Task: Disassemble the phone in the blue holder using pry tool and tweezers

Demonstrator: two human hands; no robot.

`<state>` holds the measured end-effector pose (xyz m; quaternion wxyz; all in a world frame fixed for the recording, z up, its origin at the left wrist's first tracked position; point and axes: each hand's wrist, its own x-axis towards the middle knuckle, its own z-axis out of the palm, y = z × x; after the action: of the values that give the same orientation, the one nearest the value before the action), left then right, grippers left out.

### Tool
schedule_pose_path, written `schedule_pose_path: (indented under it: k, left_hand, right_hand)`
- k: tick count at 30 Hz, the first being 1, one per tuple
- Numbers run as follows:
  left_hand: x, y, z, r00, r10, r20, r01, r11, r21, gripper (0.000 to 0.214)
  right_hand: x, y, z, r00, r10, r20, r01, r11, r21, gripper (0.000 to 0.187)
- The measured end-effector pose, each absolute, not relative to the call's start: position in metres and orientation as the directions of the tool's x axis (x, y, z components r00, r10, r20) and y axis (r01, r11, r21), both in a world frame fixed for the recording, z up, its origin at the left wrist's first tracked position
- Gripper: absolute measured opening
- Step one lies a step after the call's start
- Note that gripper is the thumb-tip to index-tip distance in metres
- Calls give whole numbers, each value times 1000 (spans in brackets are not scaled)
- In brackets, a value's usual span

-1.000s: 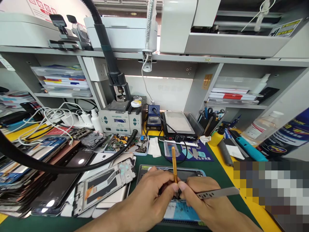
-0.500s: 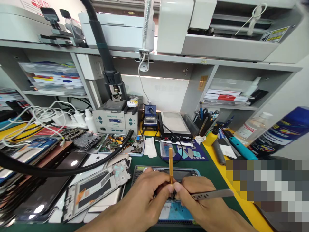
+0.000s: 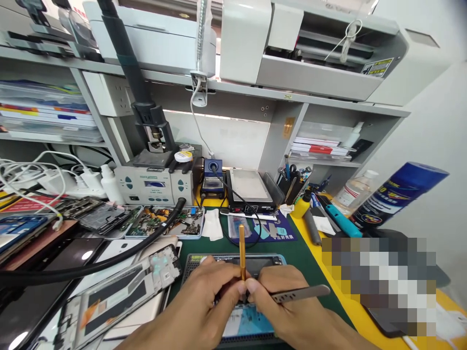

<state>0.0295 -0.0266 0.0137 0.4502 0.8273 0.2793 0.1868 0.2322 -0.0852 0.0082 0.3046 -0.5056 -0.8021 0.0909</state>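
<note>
- Slim golden metal rod (image 3: 242,250) stands upright over the blue-edged flat device (image 3: 260,263), lower tip hidden.
- Left hand (image 3: 200,296) pinches it; right hand (image 3: 286,310), just as near, grips grey perforated metal tweezers (image 3: 304,292).

Lower end of the gold rod (image 3: 242,250) was hidden by the fingertips of the left hand (image 3: 204,294) and right hand (image 3: 282,296), which also covered much of the phone (image 3: 257,264); front end of the tweezers (image 3: 306,293) could not be traced past the right fingers. Left edge cut off the hose (image 3: 91,269); bottom edge cut off both forearms. Pixelated patch (image 3: 379,287) at right was unreadable, and digits on the station (image 3: 126,192) were too small to tell.
</note>
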Motion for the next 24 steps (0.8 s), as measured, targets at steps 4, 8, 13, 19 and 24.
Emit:
schedule_pose_path:
  k: [4, 8, 13, 19, 24]
  left_hand:
    - [28, -27, 15, 766, 636, 93, 273, -452, 849, 31]
    - [28, -27, 16, 766, 630, 132, 249, -480, 841, 27]
    - [27, -27, 14, 765, 631, 129, 261, -486, 834, 27]
    - [27, -28, 15, 761, 639, 111, 279, -478, 833, 27]
    - [28, -26, 17, 761, 636, 127, 264, -483, 835, 28]
  right_hand:
    - [232, -85, 10, -282, 872, 400, 749, 461, -476, 57]
    - [233, -84, 11, -247, 883, 400, 753, 435, -494, 56]
    - [233, -85, 9, -261, 880, 397, 756, 442, -483, 55]
    - [232, -87, 9, -302, 873, 383, 758, 464, -459, 55]
    - [232, -86, 10, -325, 878, 353, 778, 460, -427, 57]
